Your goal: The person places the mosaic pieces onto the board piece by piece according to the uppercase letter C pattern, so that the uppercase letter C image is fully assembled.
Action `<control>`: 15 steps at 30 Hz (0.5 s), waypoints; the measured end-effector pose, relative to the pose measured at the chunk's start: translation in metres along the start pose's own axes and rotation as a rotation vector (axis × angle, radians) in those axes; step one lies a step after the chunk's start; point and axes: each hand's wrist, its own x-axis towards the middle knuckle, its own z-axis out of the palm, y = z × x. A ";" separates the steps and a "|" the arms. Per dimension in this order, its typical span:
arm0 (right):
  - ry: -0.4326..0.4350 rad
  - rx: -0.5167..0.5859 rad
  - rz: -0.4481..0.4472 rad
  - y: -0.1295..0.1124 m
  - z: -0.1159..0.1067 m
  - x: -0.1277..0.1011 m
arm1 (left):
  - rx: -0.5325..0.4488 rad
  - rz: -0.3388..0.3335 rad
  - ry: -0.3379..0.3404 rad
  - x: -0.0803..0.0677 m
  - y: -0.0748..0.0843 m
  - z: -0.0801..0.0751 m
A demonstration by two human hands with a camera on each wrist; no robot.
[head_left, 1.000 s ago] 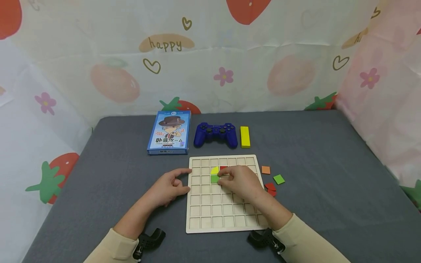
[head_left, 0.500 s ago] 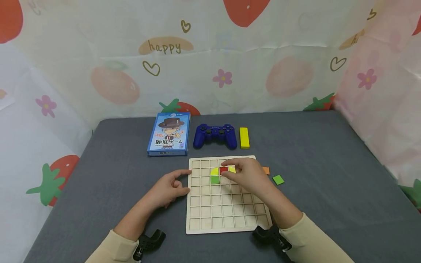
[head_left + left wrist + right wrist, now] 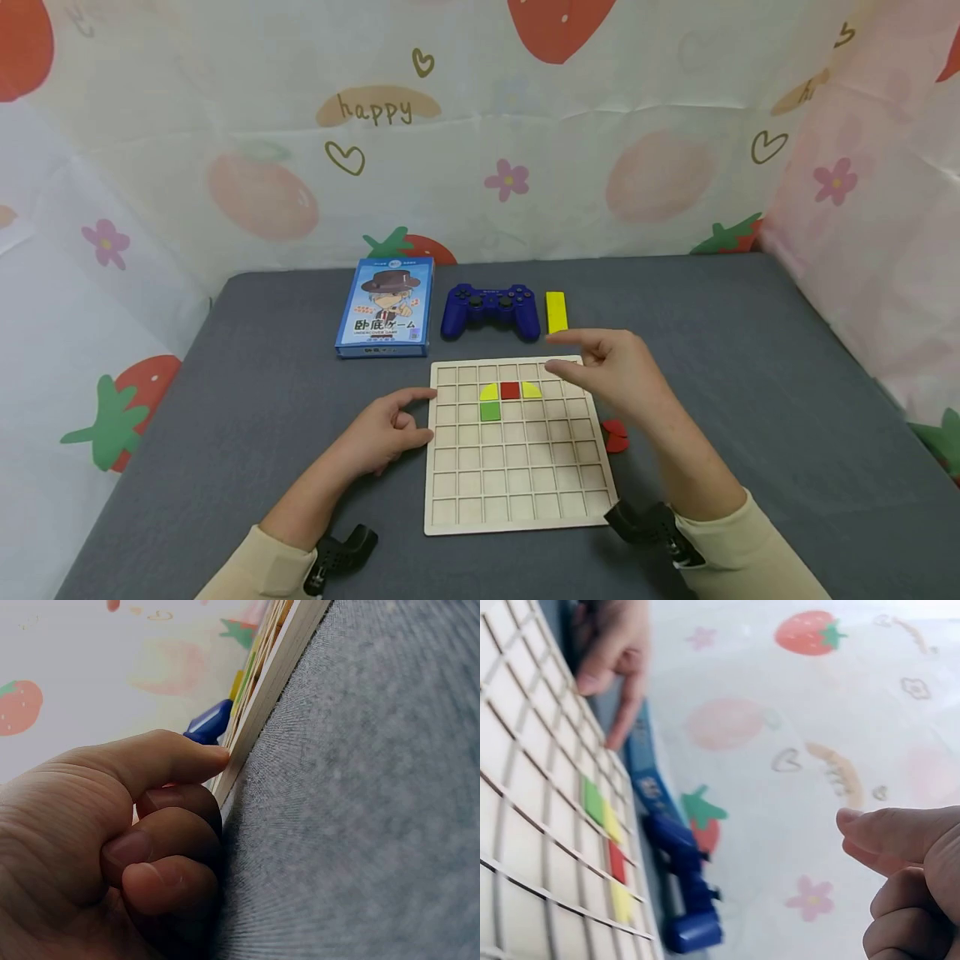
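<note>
left hand [image 3: 382, 432] fingers curled, index tip touching left edge of wooden grid board [image 3: 517, 500] at frame centre | right hand [image 3: 611, 371] empty, loosely open above board's upper right corner | red tile [image 3: 511, 390] in board's second row

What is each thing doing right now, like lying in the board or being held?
wooden grid board: flat, four pieces in it
red square: seated between yellow pieces
green square: seated below left yellow piece
left hand: touching board's left edge
right hand: raised, holding nothing
blue controller: lying untouched
</note>
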 end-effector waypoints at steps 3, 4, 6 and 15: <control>0.032 0.008 0.023 0.000 -0.014 -0.003 | 0.002 -0.003 0.002 0.000 0.000 0.000; 0.041 0.001 0.029 -0.001 -0.019 -0.003 | 0.002 -0.003 0.001 0.000 0.000 0.001; 0.059 -0.018 0.033 0.000 -0.028 -0.005 | 0.002 -0.003 0.001 0.000 0.000 0.001; 0.078 -0.054 0.047 0.009 -0.063 -0.008 | 0.001 0.001 0.003 -0.002 0.001 0.001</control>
